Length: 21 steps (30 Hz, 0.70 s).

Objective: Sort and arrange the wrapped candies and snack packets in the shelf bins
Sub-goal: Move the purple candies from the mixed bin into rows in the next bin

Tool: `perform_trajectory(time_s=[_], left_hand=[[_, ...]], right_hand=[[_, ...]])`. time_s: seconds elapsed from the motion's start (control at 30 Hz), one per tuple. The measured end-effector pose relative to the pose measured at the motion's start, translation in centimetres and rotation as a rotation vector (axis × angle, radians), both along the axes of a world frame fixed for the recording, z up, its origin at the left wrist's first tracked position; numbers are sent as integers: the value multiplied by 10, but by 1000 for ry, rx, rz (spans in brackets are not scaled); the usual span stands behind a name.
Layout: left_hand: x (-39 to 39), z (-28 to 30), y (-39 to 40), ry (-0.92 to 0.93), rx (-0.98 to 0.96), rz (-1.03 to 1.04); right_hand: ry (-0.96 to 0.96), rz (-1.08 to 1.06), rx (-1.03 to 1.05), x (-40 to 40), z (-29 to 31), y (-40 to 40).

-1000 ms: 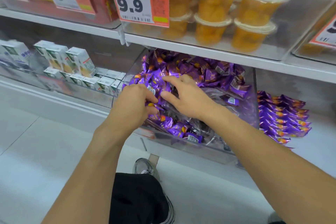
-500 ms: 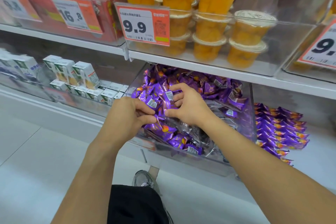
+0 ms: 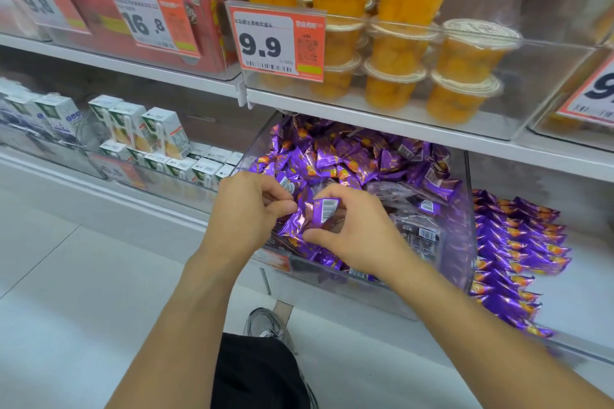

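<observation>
A clear plastic bin [image 3: 463, 242] on the lower shelf is heaped with purple wrapped candies [image 3: 358, 156]. Darker, clear-wrapped packets [image 3: 415, 232] lie on its right side. Over the bin's front left part, my right hand [image 3: 358, 236] pinches a purple candy [image 3: 320, 212] with a white barcode between thumb and fingers. My left hand [image 3: 249, 209] is curled beside it, its fingertips gripping purple candies at the pile's left edge. To the right of the bin, long purple snack packets [image 3: 518, 249] lie stacked in a row on the shelf.
Above the bin, a clear tray holds stacked orange fruit cups [image 3: 398, 43] behind a 9.9 price tag [image 3: 277, 40]. Small white and green drink cartons [image 3: 143, 129] fill the bin to the left. Red boxes [image 3: 133, 16] sit upper left. My shoe [image 3: 265, 325] is on the floor below.
Both hands have risen a little off the pile and closed on candies; my right hand went from lying flat on the heap to pinching one barcode-marked candy. The camera tilted upward.
</observation>
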<state>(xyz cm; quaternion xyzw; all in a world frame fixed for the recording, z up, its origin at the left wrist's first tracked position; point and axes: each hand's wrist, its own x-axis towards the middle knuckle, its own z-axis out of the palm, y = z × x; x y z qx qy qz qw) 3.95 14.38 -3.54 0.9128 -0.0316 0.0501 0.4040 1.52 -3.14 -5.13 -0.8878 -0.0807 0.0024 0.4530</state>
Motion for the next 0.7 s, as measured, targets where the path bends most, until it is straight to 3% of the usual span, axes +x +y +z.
perform_trajectory(time_s=[0.23,0.3,0.4,0.47,0.57,0.7], left_hand=[[-3,8,2,-90,-210,80],[-8,11,-4,-91,-369,92],[-19,12,-26,25,-692,32],[-26,10,-47,119,-802,-33],[-37,12,-80,220,-826,-157],[-50,21,-114,228,-686,-369]], right_hand=[[-40,-38,-123,-9,-1,-14],[-16,-99,55,-15,9,-21],[56,-114,478,-25,24,-32],[62,-132,597,-33,31,-42],[37,-204,659,-46,40,-62],[-33,-281,513,-67,51,-100]])
